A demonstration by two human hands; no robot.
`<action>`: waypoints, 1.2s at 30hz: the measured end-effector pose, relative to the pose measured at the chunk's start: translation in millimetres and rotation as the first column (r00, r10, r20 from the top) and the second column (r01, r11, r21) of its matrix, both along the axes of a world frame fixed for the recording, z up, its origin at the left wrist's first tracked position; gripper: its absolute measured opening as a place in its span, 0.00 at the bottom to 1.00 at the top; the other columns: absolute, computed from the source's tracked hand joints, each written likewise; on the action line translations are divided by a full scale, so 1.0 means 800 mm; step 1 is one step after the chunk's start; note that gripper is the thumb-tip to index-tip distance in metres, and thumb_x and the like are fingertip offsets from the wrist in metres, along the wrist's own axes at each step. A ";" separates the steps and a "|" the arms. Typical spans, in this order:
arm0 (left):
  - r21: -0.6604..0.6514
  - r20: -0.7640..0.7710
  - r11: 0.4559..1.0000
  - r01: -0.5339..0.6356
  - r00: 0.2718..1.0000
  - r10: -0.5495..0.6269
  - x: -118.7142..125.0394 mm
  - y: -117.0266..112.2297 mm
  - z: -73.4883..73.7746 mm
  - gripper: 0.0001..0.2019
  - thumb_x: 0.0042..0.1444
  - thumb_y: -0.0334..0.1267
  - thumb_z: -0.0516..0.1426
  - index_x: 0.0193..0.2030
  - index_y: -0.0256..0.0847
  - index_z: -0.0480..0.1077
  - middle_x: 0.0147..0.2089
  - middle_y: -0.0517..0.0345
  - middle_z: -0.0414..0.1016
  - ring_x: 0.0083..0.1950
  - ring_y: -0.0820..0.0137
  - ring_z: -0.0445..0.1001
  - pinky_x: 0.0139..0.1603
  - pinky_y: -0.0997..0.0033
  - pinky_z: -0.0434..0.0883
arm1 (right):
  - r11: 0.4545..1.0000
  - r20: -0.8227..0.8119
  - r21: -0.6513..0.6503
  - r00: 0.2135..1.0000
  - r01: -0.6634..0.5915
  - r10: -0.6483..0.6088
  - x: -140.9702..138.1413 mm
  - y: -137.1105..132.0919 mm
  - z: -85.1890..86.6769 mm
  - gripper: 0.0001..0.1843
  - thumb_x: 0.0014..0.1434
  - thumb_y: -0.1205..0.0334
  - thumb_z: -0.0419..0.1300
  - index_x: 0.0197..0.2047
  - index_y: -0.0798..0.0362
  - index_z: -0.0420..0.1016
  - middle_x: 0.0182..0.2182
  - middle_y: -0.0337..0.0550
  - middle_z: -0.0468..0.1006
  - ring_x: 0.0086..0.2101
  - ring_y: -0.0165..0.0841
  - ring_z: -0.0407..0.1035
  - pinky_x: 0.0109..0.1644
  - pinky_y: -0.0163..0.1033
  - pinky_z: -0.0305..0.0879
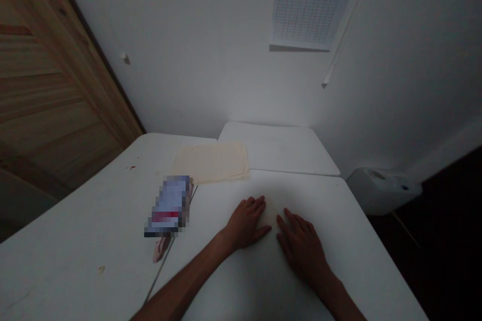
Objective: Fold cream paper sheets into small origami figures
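Observation:
My left hand [247, 223] lies palm down on the white table [241, 281], its thumb stretched toward the right. Close beside it, my right hand [303, 246] also lies palm down, fingers spread and pointing up and left. Neither hand holds anything, and a small gap parts them. Beyond my left hand, a cream folded cloth [213, 160] rests flat on the tabletop. To the left is a phone-like flat object [167, 205], blurred by pixelation, on top of a pinkish item [161, 248] that is partly hidden under it.
A gridded paper sheet [311, 14] is fixed to the wall, with a white strip [344, 40] beside it. At the left stands a wooden panel [56, 75]. A white box-like object [382, 188] sits right of the table. Seams run between the table sections.

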State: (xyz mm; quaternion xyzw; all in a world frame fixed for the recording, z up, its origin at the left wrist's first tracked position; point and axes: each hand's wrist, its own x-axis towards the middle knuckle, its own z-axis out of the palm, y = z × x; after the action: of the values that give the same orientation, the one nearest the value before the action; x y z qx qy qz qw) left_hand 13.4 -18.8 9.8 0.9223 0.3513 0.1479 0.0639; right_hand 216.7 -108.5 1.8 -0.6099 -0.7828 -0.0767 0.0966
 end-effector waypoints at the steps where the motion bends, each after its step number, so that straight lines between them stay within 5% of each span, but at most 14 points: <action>1: -0.002 -0.003 1.000 0.000 1.000 0.000 0.000 0.000 0.001 0.30 0.58 0.53 0.53 0.62 0.36 0.59 0.67 0.46 0.58 0.60 0.53 0.61 0.60 0.52 0.60 | 1.000 0.000 0.007 1.000 0.004 -0.004 0.001 -0.001 0.000 0.23 0.66 0.54 0.48 0.63 0.47 0.62 0.62 0.49 0.62 0.57 0.44 0.60 0.57 0.49 0.54; 7: -0.002 -0.011 1.000 -0.009 1.000 0.009 0.000 -0.001 0.002 0.30 0.58 0.53 0.53 0.62 0.36 0.59 0.67 0.47 0.57 0.61 0.53 0.59 0.61 0.51 0.59 | 0.998 -0.023 0.067 1.000 0.015 -0.013 -0.001 0.000 0.006 0.19 0.66 0.58 0.50 0.58 0.49 0.68 0.57 0.49 0.69 0.53 0.42 0.62 0.56 0.48 0.54; 15: 0.022 -0.045 1.000 -0.002 0.999 0.003 0.003 -0.003 0.007 0.29 0.59 0.52 0.51 0.63 0.36 0.59 0.66 0.47 0.59 0.59 0.54 0.61 0.59 0.54 0.60 | 0.992 -0.044 0.120 0.998 0.045 -0.040 -0.017 0.043 0.020 0.12 0.65 0.61 0.53 0.33 0.51 0.76 0.36 0.45 0.75 0.39 0.37 0.65 0.46 0.42 0.58; 24: 0.024 -0.027 1.000 0.000 1.000 0.000 0.000 -0.004 0.003 0.29 0.61 0.51 0.50 0.64 0.38 0.58 0.66 0.48 0.59 0.60 0.56 0.61 0.60 0.54 0.59 | 1.000 -0.073 -0.011 0.997 0.018 -0.019 -0.007 0.047 0.021 0.15 0.67 0.60 0.49 0.54 0.46 0.70 0.40 0.46 0.71 0.40 0.35 0.65 0.44 0.37 0.62; 36: 0.016 -0.024 1.000 -0.011 1.000 0.011 -0.005 -0.019 0.008 0.24 0.62 0.44 0.50 0.64 0.40 0.58 0.67 0.50 0.58 0.59 0.56 0.61 0.58 0.53 0.60 | 0.965 -0.040 -0.262 0.999 0.022 -0.034 -0.011 0.061 0.047 0.28 0.62 0.60 0.48 0.66 0.44 0.55 0.48 0.51 0.68 0.45 0.39 0.67 0.42 0.39 0.63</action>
State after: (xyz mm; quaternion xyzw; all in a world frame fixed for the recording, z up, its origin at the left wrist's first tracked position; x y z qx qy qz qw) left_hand 9.1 -33.9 16.3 0.9225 0.3560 0.1397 0.0515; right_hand 207.9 -59.4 39.1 -0.6299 -0.7750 0.0394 0.0314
